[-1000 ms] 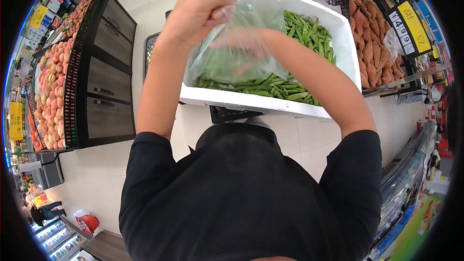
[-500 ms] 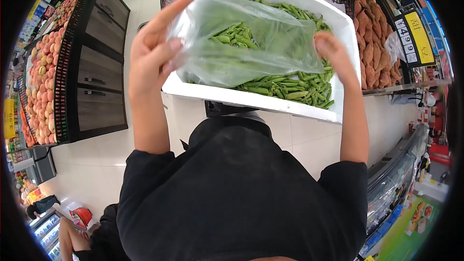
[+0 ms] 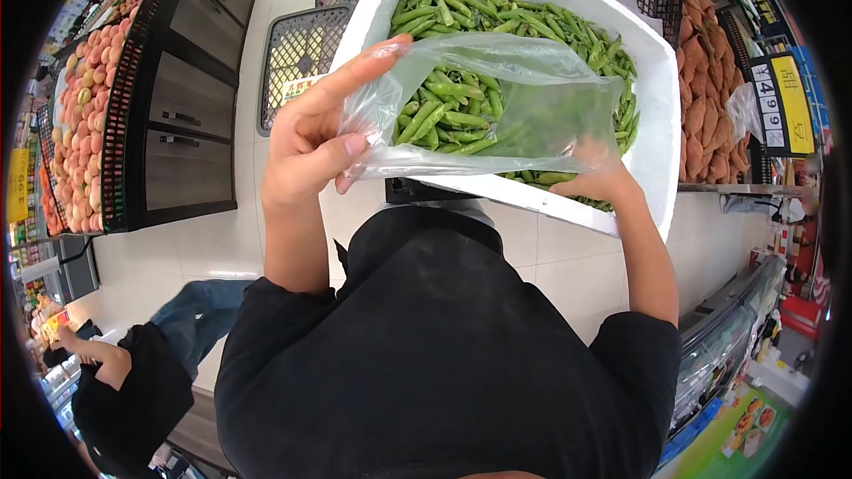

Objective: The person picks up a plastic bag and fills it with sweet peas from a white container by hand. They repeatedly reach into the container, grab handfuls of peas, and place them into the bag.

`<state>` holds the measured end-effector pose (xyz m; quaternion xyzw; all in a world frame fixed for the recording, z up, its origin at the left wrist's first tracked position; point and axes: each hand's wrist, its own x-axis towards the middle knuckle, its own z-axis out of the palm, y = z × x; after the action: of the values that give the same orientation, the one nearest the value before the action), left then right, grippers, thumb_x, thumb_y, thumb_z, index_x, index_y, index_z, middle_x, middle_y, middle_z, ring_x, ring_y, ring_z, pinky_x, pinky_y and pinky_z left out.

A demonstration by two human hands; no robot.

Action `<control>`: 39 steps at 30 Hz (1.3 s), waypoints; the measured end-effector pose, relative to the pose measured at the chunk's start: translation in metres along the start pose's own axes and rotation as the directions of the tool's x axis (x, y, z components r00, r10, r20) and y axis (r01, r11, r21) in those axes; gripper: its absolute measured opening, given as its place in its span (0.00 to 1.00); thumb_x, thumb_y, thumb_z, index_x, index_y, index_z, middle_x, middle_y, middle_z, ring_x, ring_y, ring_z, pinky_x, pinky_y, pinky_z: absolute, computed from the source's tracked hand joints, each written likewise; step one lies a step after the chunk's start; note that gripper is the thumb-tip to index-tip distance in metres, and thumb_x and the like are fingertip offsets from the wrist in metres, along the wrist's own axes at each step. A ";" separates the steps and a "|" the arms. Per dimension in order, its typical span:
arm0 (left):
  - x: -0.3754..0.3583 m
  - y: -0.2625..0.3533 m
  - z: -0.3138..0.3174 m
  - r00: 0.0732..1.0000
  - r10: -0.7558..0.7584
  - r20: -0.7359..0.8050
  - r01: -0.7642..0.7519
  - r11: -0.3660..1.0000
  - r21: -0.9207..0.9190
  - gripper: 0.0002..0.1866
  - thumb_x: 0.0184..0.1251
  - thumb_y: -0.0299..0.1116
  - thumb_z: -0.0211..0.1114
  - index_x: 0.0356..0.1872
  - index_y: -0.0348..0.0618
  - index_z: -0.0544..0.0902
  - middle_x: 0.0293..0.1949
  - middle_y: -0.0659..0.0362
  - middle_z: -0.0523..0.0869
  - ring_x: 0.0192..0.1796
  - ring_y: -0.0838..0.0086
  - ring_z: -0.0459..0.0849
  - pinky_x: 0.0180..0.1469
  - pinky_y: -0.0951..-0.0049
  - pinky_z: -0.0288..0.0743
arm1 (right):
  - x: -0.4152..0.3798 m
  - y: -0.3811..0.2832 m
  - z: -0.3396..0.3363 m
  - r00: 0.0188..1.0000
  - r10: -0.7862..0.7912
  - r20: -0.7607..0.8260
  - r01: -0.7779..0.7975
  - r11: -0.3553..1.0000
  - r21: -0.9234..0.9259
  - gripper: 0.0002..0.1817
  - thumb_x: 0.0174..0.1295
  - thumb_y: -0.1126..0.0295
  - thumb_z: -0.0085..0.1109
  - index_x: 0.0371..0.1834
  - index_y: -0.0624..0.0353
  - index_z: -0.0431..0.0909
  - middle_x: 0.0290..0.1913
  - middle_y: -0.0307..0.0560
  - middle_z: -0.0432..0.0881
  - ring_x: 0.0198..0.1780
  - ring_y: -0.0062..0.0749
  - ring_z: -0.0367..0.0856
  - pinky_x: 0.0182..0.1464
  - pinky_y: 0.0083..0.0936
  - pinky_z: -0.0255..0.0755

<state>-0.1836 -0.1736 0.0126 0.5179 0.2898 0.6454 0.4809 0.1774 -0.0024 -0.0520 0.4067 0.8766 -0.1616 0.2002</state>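
Note:
A clear plastic bag (image 3: 550,98) is stretched between my hands over a white foam box (image 3: 655,186) of green pea pods (image 3: 524,13). Pods show inside or through the bag's left part; which of the two I cannot tell. My left hand (image 3: 333,124) holds the bag's left end, its fingers wrapped on the film near the opening. On the right, my right hand (image 3: 599,173) is at the bag's lower right corner, its fingertips partly hidden behind the film, thumb pointing left.
Peaches (image 3: 84,133) fill a black-edged display over dark cabinets at the left. Sweet potatoes (image 3: 706,89) lie right of the box beside a price sign (image 3: 781,106). A dark crate (image 3: 302,53) stands behind my left hand. Another person (image 3: 133,390) is at the lower left.
My right hand has moved down to the bag's lower right corner. The bag hangs lower and more pods show behind it. The person at the lower left has shifted.

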 end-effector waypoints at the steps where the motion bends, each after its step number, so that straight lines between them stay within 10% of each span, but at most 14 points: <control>1: 0.000 -0.001 0.000 1.000 0.013 -0.002 -0.013 1.000 -0.003 0.34 0.49 0.15 0.47 0.65 0.22 0.65 0.70 0.36 0.61 0.21 0.88 0.76 0.21 0.89 0.69 | -0.001 -0.004 0.000 1.000 -0.002 0.002 0.002 1.000 -0.001 0.36 0.38 0.49 0.74 0.54 0.48 0.78 0.60 0.54 0.71 0.60 0.53 0.69 0.60 0.48 0.67; 6: 0.002 0.002 0.004 0.999 0.003 -0.037 -0.003 1.000 -0.016 0.35 0.48 0.15 0.47 0.65 0.22 0.64 0.69 0.37 0.62 0.20 0.89 0.74 0.20 0.89 0.68 | -0.010 -0.007 0.008 0.903 -0.267 -0.336 0.217 0.960 -0.179 0.34 0.40 0.55 0.73 0.54 0.56 0.77 0.57 0.57 0.74 0.59 0.51 0.72 0.59 0.45 0.68; 10: 0.004 0.002 0.004 0.999 0.022 -0.036 -0.022 1.000 -0.004 0.35 0.49 0.16 0.47 0.65 0.21 0.64 0.69 0.37 0.62 0.20 0.89 0.74 0.20 0.90 0.67 | -0.007 -0.014 0.001 0.957 -0.261 -0.126 0.272 0.959 0.078 0.35 0.40 0.61 0.73 0.55 0.58 0.75 0.55 0.59 0.74 0.59 0.50 0.73 0.60 0.43 0.68; 13: 0.005 0.002 0.004 0.999 0.020 -0.044 -0.020 1.000 0.011 0.34 0.49 0.16 0.47 0.65 0.21 0.64 0.69 0.37 0.63 0.19 0.90 0.74 0.19 0.90 0.67 | 0.003 -0.035 -0.012 0.946 -0.302 -0.115 0.296 0.953 -0.065 0.35 0.38 0.66 0.73 0.55 0.58 0.74 0.52 0.59 0.76 0.58 0.49 0.74 0.60 0.42 0.69; 15: 0.005 0.002 0.004 0.998 0.021 -0.052 -0.021 1.000 0.012 0.34 0.50 0.16 0.48 0.65 0.20 0.64 0.69 0.36 0.62 0.19 0.90 0.73 0.19 0.90 0.66 | 0.013 -0.058 -0.027 0.968 -0.081 0.238 0.169 0.912 -0.373 0.42 0.45 0.65 0.68 0.69 0.55 0.63 0.65 0.60 0.69 0.67 0.51 0.67 0.66 0.45 0.64; 19: 0.002 0.001 0.002 0.996 0.028 -0.086 -0.030 0.999 -0.018 0.34 0.51 0.16 0.49 0.65 0.19 0.62 0.69 0.35 0.61 0.18 0.90 0.73 0.18 0.89 0.65 | 0.016 -0.054 -0.023 0.964 -0.099 0.248 0.201 0.880 -0.429 0.40 0.45 0.67 0.64 0.67 0.56 0.65 0.61 0.60 0.72 0.64 0.52 0.70 0.64 0.46 0.65; 21: -0.001 0.001 0.002 0.993 0.025 -0.112 -0.028 0.999 -0.032 0.34 0.51 0.16 0.49 0.65 0.19 0.62 0.69 0.34 0.61 0.18 0.90 0.73 0.18 0.89 0.64 | 0.013 -0.045 -0.012 0.990 -0.134 0.040 0.140 0.932 -0.333 0.30 0.38 0.67 0.69 0.50 0.57 0.74 0.47 0.52 0.79 0.53 0.45 0.77 0.51 0.47 0.70; 35: 0.002 -0.007 0.001 0.991 0.038 -0.132 -0.053 0.992 -0.113 0.35 0.50 0.15 0.50 0.65 0.17 0.61 0.68 0.31 0.60 0.19 0.88 0.76 0.19 0.90 0.67 | -0.003 0.008 0.030 0.967 -0.197 -0.160 0.141 0.941 -0.308 0.45 0.39 0.66 0.73 0.67 0.46 0.62 0.57 0.46 0.69 0.56 0.49 0.68 0.48 0.55 0.74; 39: 0.001 -0.006 0.000 0.991 0.036 -0.127 -0.051 0.992 -0.112 0.35 0.50 0.15 0.50 0.65 0.17 0.61 0.68 0.31 0.61 0.19 0.87 0.75 0.19 0.90 0.67 | 0.005 0.007 0.027 0.986 -0.151 -0.067 0.121 0.935 -0.334 0.45 0.39 0.70 0.71 0.66 0.47 0.62 0.54 0.47 0.69 0.54 0.48 0.69 0.41 0.44 0.78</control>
<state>-0.1813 -0.1707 0.0078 0.4540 0.2703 0.7026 0.4766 0.1856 -0.0064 -0.0785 0.3129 0.9255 -0.0078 0.2130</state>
